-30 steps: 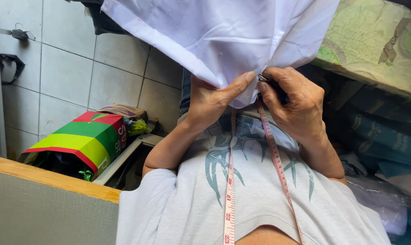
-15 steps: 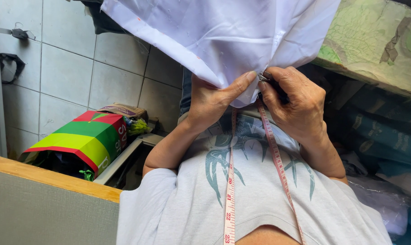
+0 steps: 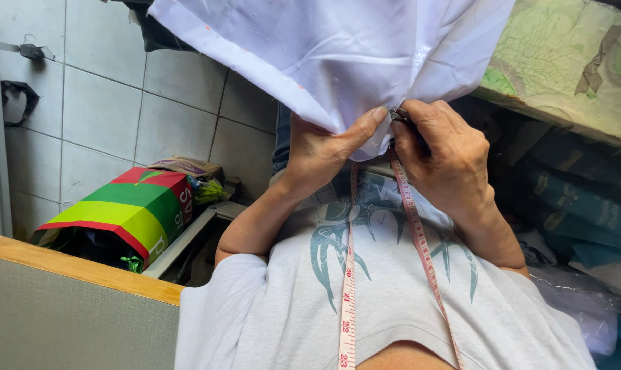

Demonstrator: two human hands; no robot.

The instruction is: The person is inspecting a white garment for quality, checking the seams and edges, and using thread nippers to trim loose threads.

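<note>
Both hands are raised close together and pinched on the lower edge of a white cloth (image 3: 338, 55): the left hand (image 3: 321, 154) grips a gathered fold with its thumb stretched toward the right hand (image 3: 444, 161), which also holds a small dark metal tool (image 3: 401, 116) (its kind is unclear). The cloth spreads up and away from the hands, its bunched point aimed down between them. A measuring tape (image 3: 349, 274) hangs below them in two strands.

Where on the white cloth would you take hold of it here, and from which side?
Best at the gathered lower edge of the white cloth, where the left hand already pinches it with thumb on top. Come from below, on the wearer's side: the cloth hangs down to a bunched point there, while the rest spreads loose and flat above. The right hand works right beside that point with a small dark tool.
</note>
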